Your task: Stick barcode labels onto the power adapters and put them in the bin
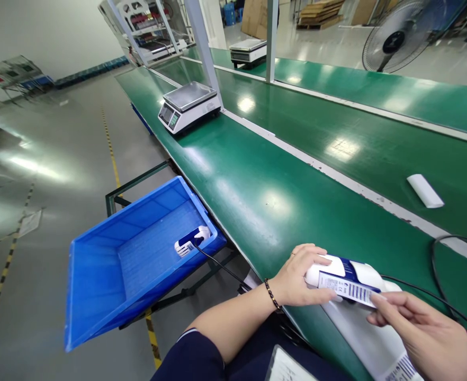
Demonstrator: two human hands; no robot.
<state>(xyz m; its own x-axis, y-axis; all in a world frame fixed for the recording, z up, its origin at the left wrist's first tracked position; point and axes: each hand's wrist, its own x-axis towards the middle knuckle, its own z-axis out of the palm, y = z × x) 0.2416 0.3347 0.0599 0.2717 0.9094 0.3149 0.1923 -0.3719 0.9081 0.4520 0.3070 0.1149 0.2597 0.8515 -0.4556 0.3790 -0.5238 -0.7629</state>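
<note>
My left hand (297,278) grips one end of a white-and-blue corded device (366,273) at the near edge of the green bench. Its thumb presses on a white printed label (348,289) along the device's side. At the other end of that label, my right hand (428,325) pinches it between thumb and finger. Whether the whole label lies flat on the device I cannot tell. Below the hands, a white sheet or strip (360,330) with printed marks hangs by the bench edge, partly covered by my right hand. A black cable (420,291) runs right from the device.
To the left, a blue bin (138,222) holds a similar white-and-blue device (191,241) with its cable over the rim. A weighing scale (189,106) stands farther along the green bench (249,196). A white piece (424,190) lies on the middle strip. Behind stands a fan (394,39).
</note>
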